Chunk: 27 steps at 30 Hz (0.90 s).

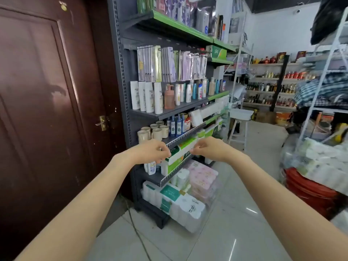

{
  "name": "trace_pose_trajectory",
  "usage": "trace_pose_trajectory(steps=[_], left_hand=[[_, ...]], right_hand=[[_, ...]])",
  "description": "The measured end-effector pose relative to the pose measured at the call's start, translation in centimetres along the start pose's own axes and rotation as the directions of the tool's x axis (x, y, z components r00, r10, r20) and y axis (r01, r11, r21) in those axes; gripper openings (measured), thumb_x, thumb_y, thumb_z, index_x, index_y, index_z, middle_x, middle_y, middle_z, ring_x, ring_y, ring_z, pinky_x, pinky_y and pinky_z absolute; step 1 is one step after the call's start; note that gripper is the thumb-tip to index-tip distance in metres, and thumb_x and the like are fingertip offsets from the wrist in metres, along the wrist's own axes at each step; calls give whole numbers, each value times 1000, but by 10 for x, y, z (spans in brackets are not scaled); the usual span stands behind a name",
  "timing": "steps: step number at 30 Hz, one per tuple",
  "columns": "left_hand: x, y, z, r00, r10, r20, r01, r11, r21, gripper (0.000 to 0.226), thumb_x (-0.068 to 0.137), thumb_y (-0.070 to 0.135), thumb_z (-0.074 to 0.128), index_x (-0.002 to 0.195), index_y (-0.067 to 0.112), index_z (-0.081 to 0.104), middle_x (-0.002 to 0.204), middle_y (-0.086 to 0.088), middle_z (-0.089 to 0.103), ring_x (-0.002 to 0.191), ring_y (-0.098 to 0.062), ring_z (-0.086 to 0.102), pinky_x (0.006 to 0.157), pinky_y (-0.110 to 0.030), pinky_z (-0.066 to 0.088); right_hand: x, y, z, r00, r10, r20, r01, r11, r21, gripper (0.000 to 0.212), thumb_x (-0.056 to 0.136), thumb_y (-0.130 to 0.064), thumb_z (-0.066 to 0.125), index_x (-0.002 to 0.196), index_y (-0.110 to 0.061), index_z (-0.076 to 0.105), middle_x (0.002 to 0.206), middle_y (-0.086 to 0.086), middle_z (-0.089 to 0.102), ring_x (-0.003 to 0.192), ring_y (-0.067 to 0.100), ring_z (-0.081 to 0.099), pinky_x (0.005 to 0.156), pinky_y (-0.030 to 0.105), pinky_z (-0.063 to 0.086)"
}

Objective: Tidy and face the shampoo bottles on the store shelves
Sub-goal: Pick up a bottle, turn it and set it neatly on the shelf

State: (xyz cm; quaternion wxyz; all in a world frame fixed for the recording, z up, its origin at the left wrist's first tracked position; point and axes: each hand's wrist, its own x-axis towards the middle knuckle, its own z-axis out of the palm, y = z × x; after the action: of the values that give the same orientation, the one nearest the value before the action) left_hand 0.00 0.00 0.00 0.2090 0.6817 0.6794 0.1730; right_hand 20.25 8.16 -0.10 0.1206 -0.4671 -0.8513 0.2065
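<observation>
Both hands are out in front of the shelving, and they meet on a long green-and-white box (183, 150) on one of the lower shelves. The left hand (150, 150) pinches the box's near end, fingers curled in tight around it. The right hand (209, 147) takes the far end the same way, fingertips closed on the edge. So a narrow, two-ended hold, the box slung between them and tilted up toward the right hand.

Where is the shampoo? Well above the grip: a row of white shampoo bottles (146, 97) stands upright near the shelf edge, and to the right of them along that shelf a peach pump bottle (169, 97) and a run of mixed coloured bottles (197, 90). Just under the left hand, a small white bottle (151, 167) stands at the shelf front. Between grip and shampoo row sit beige mugs (150, 132) and blue bottles (176, 125).

My read: this is side tidying, squaring a box, not bottle facing yet. Next the box wants setting flat and flush to the shelf lip, both pinches released, then hands lifting to the bottle row to turn labels forward.
</observation>
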Motion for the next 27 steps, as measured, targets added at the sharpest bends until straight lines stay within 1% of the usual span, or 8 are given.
trace_pose_trajectory(steps=[2, 6, 12, 15, 18, 21, 24, 27], left_hand=[[36, 7, 8, 1000, 1, -25, 0, 999, 33, 28, 93, 35, 51, 113, 19, 60, 100, 1, 66, 88, -12, 65, 79, -23, 47], [114, 24, 25, 1000, -10, -23, 11, 999, 33, 29, 93, 34, 51, 115, 17, 60, 90, 6, 62, 88, -14, 63, 72, -24, 47], [216, 46, 47, 995, 26, -98, -26, 1000, 1, 26, 94, 33, 51, 115, 20, 60, 108, -2, 63, 96, -16, 61, 86, -31, 48], [267, 49, 57, 992, 38, -121, -41, 999, -17, 22, 93, 35, 51, 109, 25, 61, 109, -2, 63, 95, -16, 61, 81, -30, 46], [322, 53, 66, 992, 48, -114, -53, 998, -46, 16, 93, 34, 51, 104, 27, 60, 107, -1, 64, 94, -15, 61, 82, -31, 47], [382, 53, 71, 993, 62, -100, -65, 998, -21, 20, 93, 33, 51, 107, 23, 61, 106, 0, 63, 93, -14, 60, 81, -29, 46], [449, 50, 69, 990, 86, -115, -86, 996, 10, 24, 94, 33, 50, 112, 23, 61, 110, 1, 61, 93, -11, 55, 78, -26, 40], [517, 52, 62, 984, 114, -134, -111, 993, 28, 28, 95, 31, 49, 118, 19, 59, 113, -2, 57, 95, -10, 48, 80, -24, 36]], right_hand=[[20, 25, -6, 999, -30, -17, 30, 1000, 2, 41, 92, -41, 55, 119, -10, 60, 119, 6, 62, 106, 22, 58, 87, 32, 46], [73, 87, -20, 997, -15, -76, 16, 1000, 18, 47, 91, -41, 55, 125, -8, 57, 122, 9, 62, 94, 18, 58, 75, 26, 42], [135, 161, -47, 993, 23, -119, -16, 998, 58, 41, 92, -42, 54, 122, -13, 59, 116, 6, 63, 93, 18, 57, 77, 29, 44], [166, 193, -54, 992, 21, -123, -14, 998, 55, 35, 93, -38, 53, 114, -13, 64, 111, 5, 66, 97, 20, 61, 82, 35, 51], [203, 223, -61, 992, 28, -123, -21, 998, 53, 32, 93, -37, 52, 110, -14, 66, 111, 4, 67, 96, 18, 61, 80, 31, 49], [247, 253, -71, 992, 47, -121, -41, 998, 51, 32, 94, -37, 52, 113, -14, 64, 113, 4, 66, 99, 19, 61, 82, 31, 49], [296, 281, -85, 988, 76, -132, -68, 995, 66, 29, 95, -34, 52, 109, -13, 67, 106, 7, 69, 97, 23, 65, 77, 29, 49], [349, 307, -101, 981, 94, -169, -82, 994, 78, 31, 94, -33, 52, 112, -12, 66, 109, 5, 68, 95, 19, 63, 75, 27, 48]])
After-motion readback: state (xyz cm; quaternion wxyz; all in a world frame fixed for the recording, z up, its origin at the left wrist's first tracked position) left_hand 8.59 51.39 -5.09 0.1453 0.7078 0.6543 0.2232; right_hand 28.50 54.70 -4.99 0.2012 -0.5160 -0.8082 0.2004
